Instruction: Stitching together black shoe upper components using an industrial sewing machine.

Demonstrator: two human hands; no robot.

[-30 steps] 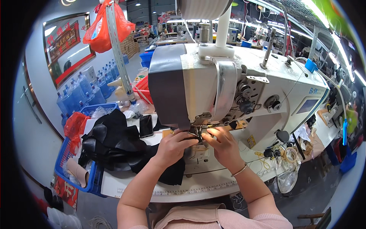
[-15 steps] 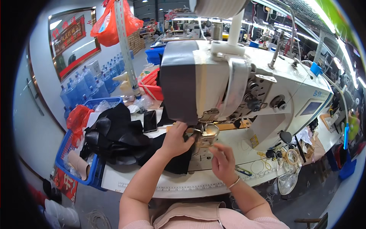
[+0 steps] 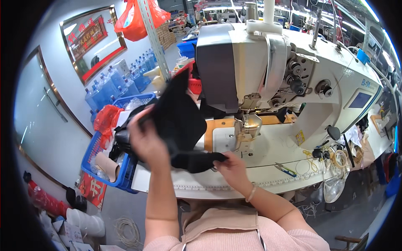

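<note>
A floppy black fabric piece [image 3: 182, 121] is lifted off the table, left of the sewing machine's needle area, one corner standing high and blurred. My left hand [image 3: 147, 140] grips its left side; motion smears the fingers and the cloth partly hides them. My right hand [image 3: 233, 169] pinches the lower right end of the same piece between thumb and fingers, just above the table's front part. The white sewing machine [image 3: 238, 75] stands behind, with its metal presser and guide part [image 3: 251, 125] to the right of the cloth, apart from it.
A blue basket [image 3: 125, 178] with a cardboard tube [image 3: 107, 165] and plastic wrap stands at the table's left. Thread snips [image 3: 285, 169] lie right of my right hand, near tape rolls [image 3: 340, 158]. A ruler strip [image 3: 209, 188] runs along the front edge. A metal post [image 3: 154, 37] rises behind.
Both hands have left the needle area. My left hand has swung left, raising the black fabric piece; my right hand has moved down and left and now pinches its end. The view has shifted.
</note>
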